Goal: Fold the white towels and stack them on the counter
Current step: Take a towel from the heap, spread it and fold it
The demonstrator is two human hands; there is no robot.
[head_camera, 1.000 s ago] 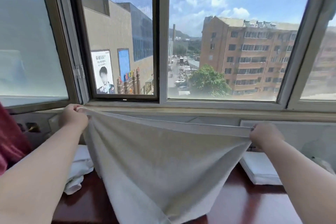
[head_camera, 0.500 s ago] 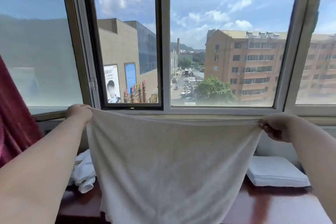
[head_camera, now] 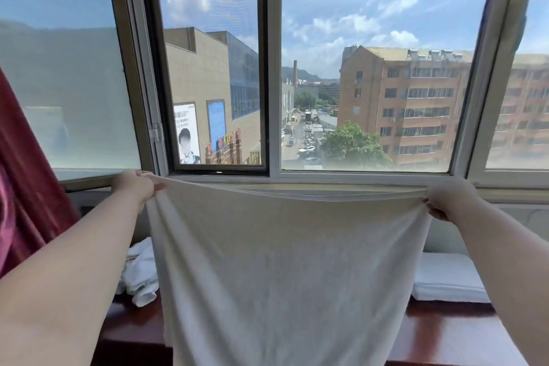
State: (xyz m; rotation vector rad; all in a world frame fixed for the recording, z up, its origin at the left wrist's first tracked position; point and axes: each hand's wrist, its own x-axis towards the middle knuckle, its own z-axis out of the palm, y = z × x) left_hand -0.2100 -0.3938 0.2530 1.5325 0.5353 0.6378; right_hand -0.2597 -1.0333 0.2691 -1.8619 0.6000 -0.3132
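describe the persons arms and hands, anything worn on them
The left forearm and right forearm are bare as far as the picture shows, with no sleeves in view. The left hand and right hand wear no gloves. No watch, bracelet or ring can be seen, and there are no markings.

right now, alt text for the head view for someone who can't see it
The left hand and right hand hold a white towel spread by its top corners before a window. On the dark wooden counter behind it lie crumpled white towels at left and folded white towels at right.
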